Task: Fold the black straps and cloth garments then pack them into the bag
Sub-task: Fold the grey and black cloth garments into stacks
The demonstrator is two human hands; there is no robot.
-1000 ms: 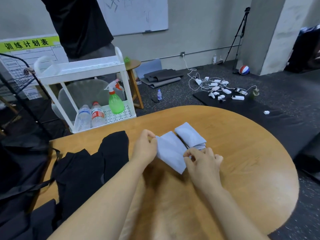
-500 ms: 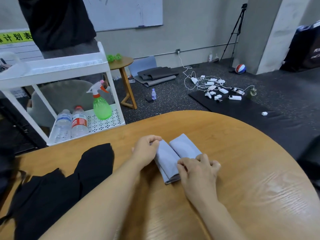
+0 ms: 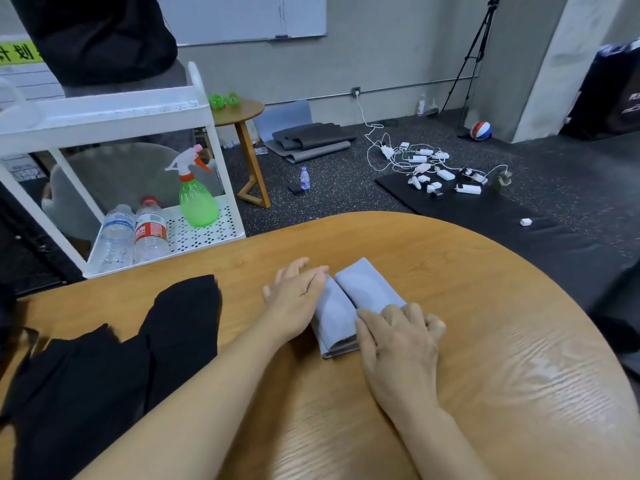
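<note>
Right now my left hand lies flat on the left half of the pale blue cloth, fingers straight and close together, palm down, which I judge is there to press the fold so it stays shut. My right hand sits on the near right corner of the same cloth, fingers bent and bearing down on the top layer; whether the fingertips actually nip an edge, I cannot tell, since the knuckles hide them. The cloth itself is a small thick bundle, folded into two parallel halves with a crease running between them, and its stacked layers show at the near end. It rests on the wooden table, about midway across, between my two hands.

Further left on the table lies the black garment pile, loose and unfolded, well apart from the blue bundle, so I take it the black pieces are not yet dealt with. I can't pick out the bag with any certainty; dark fabric at the far left edge may be it. Beyond the table's far left rim stands a white cart holding a green spray bottle and two water bottles.
</note>
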